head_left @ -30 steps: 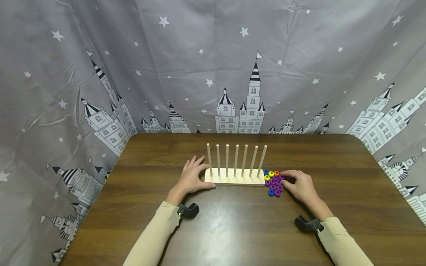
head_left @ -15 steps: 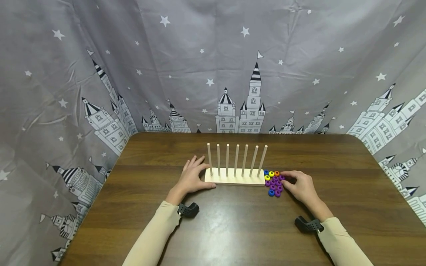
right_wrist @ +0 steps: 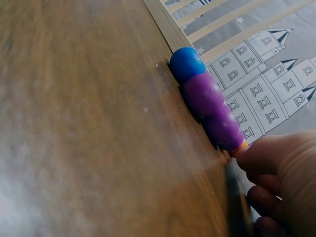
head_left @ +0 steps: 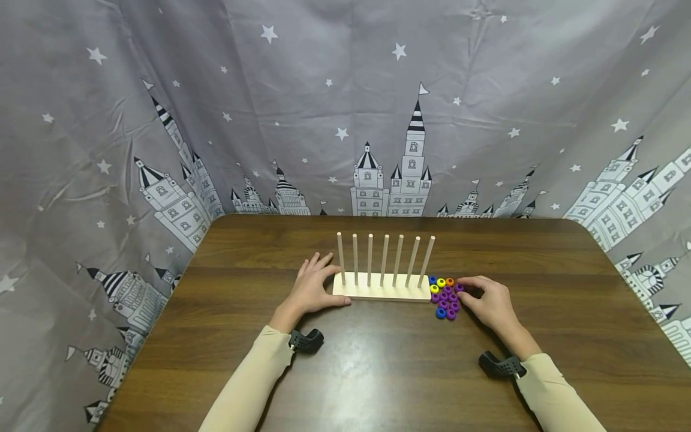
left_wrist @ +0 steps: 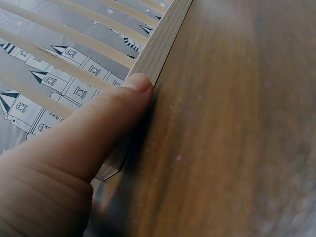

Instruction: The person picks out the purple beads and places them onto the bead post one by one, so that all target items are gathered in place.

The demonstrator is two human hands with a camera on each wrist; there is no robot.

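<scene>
Passage lies open over the near tabletop (head_left: 399, 360), while seven pegs (head_left: 384, 260) and clustered beads (head_left: 444, 299) bar the way beyond.

No words, labels, brands or numbers can be read in any view. The only printed marks stand on the grey cloth (head_left: 345, 108) at the far side and to left and right: white stars (head_left: 399, 51), line-drawn castles (head_left: 412, 191) and small pennants (head_left: 424, 89) on some tower tops, all pictures rather than lettering.

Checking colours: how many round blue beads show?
2: far blue bead beside the pale wooden peg rack; near blue bead beside a round purple bead. The right hand may hide more.
</scene>
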